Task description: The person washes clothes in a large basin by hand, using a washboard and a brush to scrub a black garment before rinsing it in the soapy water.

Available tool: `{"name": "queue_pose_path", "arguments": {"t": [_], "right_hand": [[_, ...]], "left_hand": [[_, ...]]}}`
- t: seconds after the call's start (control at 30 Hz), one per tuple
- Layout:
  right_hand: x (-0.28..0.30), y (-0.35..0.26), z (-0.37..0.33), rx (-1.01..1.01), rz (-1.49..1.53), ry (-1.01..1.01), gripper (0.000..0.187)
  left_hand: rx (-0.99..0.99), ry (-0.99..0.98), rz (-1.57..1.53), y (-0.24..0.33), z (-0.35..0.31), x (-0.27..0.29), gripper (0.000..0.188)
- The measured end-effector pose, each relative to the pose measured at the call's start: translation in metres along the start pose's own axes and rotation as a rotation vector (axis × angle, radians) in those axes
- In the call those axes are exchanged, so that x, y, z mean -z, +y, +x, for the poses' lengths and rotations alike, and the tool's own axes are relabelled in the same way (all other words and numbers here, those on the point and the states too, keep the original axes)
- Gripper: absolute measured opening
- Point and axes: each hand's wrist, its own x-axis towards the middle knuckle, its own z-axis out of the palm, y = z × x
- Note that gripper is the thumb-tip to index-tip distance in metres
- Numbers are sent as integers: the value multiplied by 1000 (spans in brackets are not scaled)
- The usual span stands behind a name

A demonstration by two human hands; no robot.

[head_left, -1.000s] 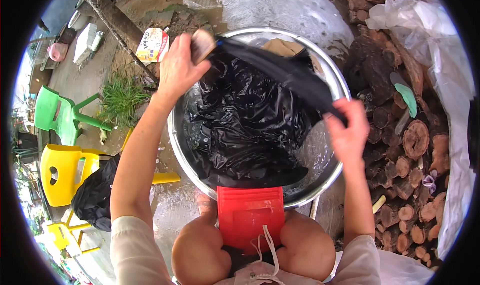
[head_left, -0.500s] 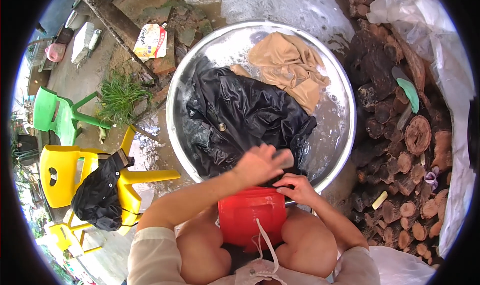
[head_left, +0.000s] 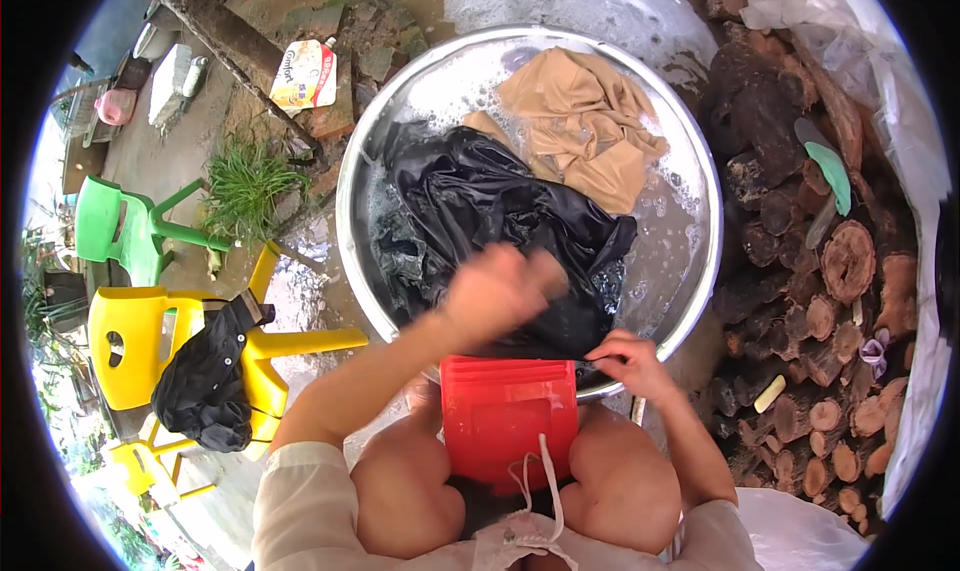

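- My left hand point(head_left: 503, 289) is over the near middle of the wet black garment point(head_left: 490, 196); it is blurred, so I cannot tell whether its fingers are spread or closed, or whether they hold something.
- My right hand point(head_left: 632, 364) is at the near right side of the round metal basin point(head_left: 712, 211), thumb and fingers pinching the near edge of that garment, just beside the top right corner of the red washboard point(head_left: 510, 421).
- The washboard leans between my knees point(head_left: 622, 491), its ridged top end at the basin's near rim.
- The black garment lies bunched across the left and middle of the basin, its near edge reaching the washboard's top.
- A tan cloth point(head_left: 590, 121) lies crumpled at the basin's far right, touching the black garment, with soapy water point(head_left: 660, 246) around both.
- To my left, a yellow chair point(head_left: 122, 346) carries a buttoned black bundle point(head_left: 205, 386); a green chair point(head_left: 112, 231) stands beyond it.
- Far left of the basin, a white, yellow and red pouch point(head_left: 307, 76) lies on the ground near a grass tuft point(head_left: 245, 191).
- To my right, cut logs point(head_left: 848, 261) are stacked beside a whitish plastic sheet point(head_left: 820, 13).
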Motion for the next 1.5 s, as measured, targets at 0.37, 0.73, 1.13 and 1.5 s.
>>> {"name": "queue_pose_path", "arguments": {"t": [0.37, 0.73, 1.13, 1.5], "right_hand": [[-46, -65, 101, -189, 1024, 377, 46], [-19, 7, 89, -374, -203, 455, 68], [122, -92, 116, 20, -108, 742, 42], [72, -33, 69, -400, 295, 509, 76]], "left_hand": [[-72, 374, -514, 20, -16, -13, 45], [650, 488, -381, -204, 22, 1, 73], [578, 621, -1259, -111, -36, 149, 19], [858, 310, -1249, -96, -132, -11, 30]]}}
